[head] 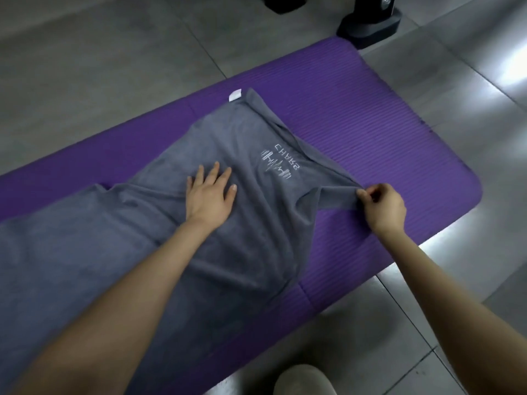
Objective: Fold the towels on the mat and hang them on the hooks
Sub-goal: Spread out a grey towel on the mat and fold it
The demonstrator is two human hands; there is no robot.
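My left hand [211,195] lies flat on the grey towel [256,238], fingers straight and slightly spread, gripping nothing. My right hand [383,208] pinches the towel's edge between thumb and curled fingertips, and the cloth runs taut to the left of them. The towel is spread on the purple mat [370,124], which shows bare beyond and beneath the right fingers. White lettering [281,163] sits just past the left fingertips, between both hands. A white tag [235,95] lies well beyond them.

One head view, facing forward and down, seemingly close above mat [370,138]
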